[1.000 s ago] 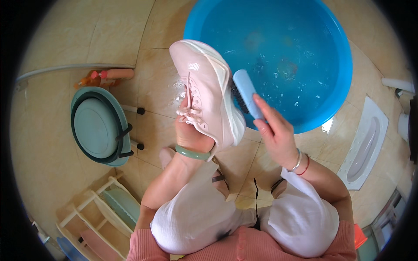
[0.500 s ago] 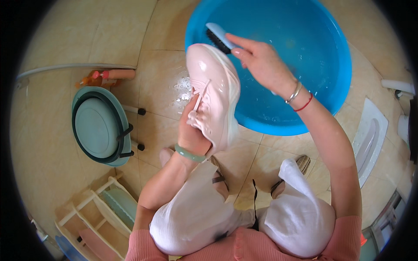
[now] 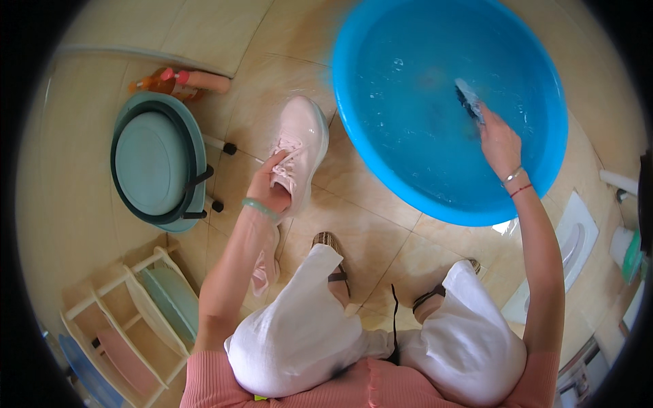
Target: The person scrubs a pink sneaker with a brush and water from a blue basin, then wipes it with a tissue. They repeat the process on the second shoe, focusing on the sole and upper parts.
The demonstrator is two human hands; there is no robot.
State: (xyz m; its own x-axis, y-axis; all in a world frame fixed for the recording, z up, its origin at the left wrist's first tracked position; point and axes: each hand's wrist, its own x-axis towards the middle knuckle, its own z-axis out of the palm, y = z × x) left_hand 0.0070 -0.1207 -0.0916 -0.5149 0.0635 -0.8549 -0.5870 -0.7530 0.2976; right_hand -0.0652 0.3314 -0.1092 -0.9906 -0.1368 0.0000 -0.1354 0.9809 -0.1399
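My left hand (image 3: 271, 189) grips a pale pink lace-up sneaker (image 3: 303, 133) at its opening, with some fingers inside it. The sneaker's toe points away from me and its surface looks wet. Over on the right, my right hand (image 3: 500, 141) is closed round a scrubbing brush (image 3: 468, 100) with a light handle and dark bristles. The brush is down in the water of a big blue basin (image 3: 435, 214). Part of the brush handle is hidden by my fingers. A second pink shoe (image 3: 264, 268) stands on the floor, partly behind my left forearm.
Folded green basins (image 3: 153, 163) rest on a stand at the left, beside bottles (image 3: 204, 81) with pink and orange parts. A cream rack (image 3: 126, 319) stands at lower left. White squat-toilet rim (image 3: 578, 234) lies at the right. My knees and sandalled feet are in front.
My right hand has taken the brush from the sneaker's toe down into the basin water, to the right. My left hand has lowered the sneaker, moving it left, away from the basin.
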